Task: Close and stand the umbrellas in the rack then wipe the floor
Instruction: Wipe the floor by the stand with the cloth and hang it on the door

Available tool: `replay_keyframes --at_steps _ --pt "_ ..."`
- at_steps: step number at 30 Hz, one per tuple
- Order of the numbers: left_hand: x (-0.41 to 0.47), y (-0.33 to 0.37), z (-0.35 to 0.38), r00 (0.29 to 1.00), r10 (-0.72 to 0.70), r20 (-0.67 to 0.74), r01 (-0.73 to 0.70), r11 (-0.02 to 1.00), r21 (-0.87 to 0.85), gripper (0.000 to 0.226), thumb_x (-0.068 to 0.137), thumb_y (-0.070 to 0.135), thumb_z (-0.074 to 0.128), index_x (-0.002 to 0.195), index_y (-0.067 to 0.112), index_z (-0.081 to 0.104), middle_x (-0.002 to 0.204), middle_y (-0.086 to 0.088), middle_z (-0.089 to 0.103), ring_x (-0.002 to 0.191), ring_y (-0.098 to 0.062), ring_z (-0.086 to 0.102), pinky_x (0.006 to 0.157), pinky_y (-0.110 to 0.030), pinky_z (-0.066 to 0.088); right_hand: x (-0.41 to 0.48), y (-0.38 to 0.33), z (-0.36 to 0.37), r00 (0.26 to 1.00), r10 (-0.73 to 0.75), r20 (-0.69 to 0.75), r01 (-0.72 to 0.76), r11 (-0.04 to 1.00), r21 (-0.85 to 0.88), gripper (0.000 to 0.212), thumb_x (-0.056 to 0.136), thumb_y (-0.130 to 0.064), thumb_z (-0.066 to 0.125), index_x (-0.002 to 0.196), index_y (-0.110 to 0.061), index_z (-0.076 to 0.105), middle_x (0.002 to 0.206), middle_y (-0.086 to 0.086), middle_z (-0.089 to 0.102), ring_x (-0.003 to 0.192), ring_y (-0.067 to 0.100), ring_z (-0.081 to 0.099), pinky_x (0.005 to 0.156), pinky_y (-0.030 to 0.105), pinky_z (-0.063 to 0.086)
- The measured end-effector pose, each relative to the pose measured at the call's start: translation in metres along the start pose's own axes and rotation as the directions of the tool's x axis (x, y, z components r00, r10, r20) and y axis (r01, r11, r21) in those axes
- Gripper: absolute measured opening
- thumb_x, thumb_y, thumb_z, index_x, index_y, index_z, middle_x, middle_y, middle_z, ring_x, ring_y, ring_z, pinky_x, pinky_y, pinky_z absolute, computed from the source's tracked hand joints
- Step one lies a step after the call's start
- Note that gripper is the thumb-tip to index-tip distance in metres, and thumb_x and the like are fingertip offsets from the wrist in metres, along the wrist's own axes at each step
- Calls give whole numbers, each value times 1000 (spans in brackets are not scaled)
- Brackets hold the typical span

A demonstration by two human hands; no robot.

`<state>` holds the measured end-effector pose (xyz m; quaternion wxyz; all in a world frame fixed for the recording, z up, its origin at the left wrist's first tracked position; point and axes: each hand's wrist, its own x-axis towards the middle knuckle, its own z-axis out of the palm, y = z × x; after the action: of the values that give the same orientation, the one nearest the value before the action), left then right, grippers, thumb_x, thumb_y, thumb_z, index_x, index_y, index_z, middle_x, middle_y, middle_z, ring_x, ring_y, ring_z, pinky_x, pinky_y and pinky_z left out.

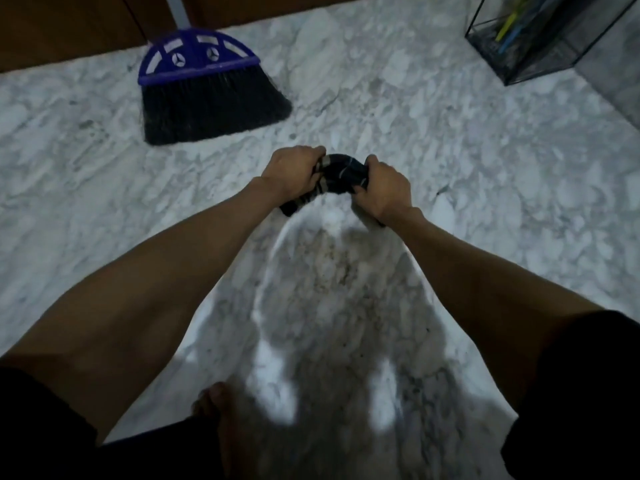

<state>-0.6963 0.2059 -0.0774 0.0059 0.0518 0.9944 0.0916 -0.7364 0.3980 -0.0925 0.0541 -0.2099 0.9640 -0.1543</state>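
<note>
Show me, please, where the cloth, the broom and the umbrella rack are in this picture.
Cloth [341, 174]: head view, on its dark striped middle.
Broom [214, 109]: head view, on the black bristles.
Rack [536, 69]: head view, on its lower front wall.

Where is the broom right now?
In the head view the broom stands upper left on the marble floor, by the brown wall, ahead and left of the left hand.

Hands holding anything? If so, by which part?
Yes, a dark striped cloth. The left hand grips one end and the right hand grips the other, with the middle bunched between them.
</note>
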Motion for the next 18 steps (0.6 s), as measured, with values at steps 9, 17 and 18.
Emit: replay_keyframes --at_steps 9,17,18 --pt "-53 9 -87 996 -82 -25 80 995 -62 28 86 8 54 114 6 51 90 -11 58 86 -27 53 55 -33 30 -25 -52 -88 989 -70 126 75 997 -28 51 82 -58 64 100 -14 46 78 -1 59 65 22 56 55 28 35" --pt "-83 2 -305 947 -262 187 295 938 -182 47 94 22 53 139 17 40 112 -15 64 96 -35 61 78 -37 45 -6 -163 -279 918 -320 235 350 932 -99 42 99 -55 35 115 -19 51 78 4 55 72 29 61 58 29 37" --pt "-82 0 -344 938 -296 183 328 927 -183 40 93 21 53 132 16 46 110 -14 64 96 -34 61 79 -38 46 4 -180 -312 910 -336 242 367 925 -99 40 99 -52 38 117 -20 51 87 8 55 79 32 60 60 30 38"
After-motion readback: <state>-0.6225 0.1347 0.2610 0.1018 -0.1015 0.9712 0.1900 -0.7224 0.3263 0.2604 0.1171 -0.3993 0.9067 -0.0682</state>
